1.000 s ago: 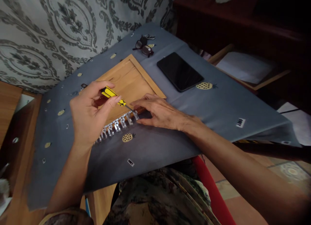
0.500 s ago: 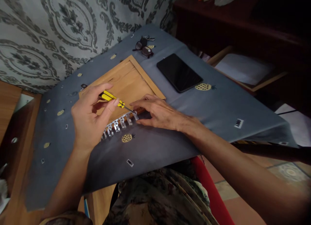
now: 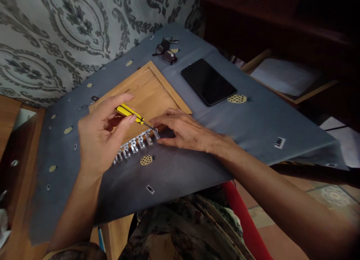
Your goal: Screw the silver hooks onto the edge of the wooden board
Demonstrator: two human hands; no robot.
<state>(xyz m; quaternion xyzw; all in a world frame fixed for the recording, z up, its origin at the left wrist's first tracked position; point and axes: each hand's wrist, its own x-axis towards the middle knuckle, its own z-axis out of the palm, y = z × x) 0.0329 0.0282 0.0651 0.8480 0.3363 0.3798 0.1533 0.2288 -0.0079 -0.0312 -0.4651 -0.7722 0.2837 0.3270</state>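
Since this is a head-cam view, the closest stuff is crumpled clothing (image 3: 174,226) in murky greens and browns, chopped off by the bottom edge. Next comes the tabletop (image 3: 180,170), draped in matte blue-grey cloth (image 3: 253,125) printed with yellow pineapples (image 3: 146,160) and little word labels (image 3: 279,142). Along the near edge of a wooden panel (image 3: 143,97) lying on it runs a row of shiny metal hooks (image 3: 134,147), curved and kinda ribbon-like; the left hand (image 3: 98,134) and wrist cover one end, so no clue on the full count. That hand's fingers are clamped on a yellow and black screwdriver (image 3: 131,114), slim shaft slanting down to the hook at the right end. Where exactly the tip lands is too tiny to tell. The right hand (image 3: 187,132) has its thumb and fingers apart, bracketing that same hook; can't tell if they're actually pressing on it. The panel is honey-coloured and grainy with a raised border, partly hidden by both hands. Farther back there's a flat, glossy black tablet (image 3: 208,82), then dark-rimmed glasses (image 3: 169,56) right by a blurry dark bundle (image 3: 165,44) with a metal bit. Off to the right, an open drawer (image 3: 316,92) with whitish sheets (image 3: 284,76) fades into the gloom. Behind the tabletop is a grey-and-white covering (image 3: 75,24) with big leafy medallions, running out past the top edge.
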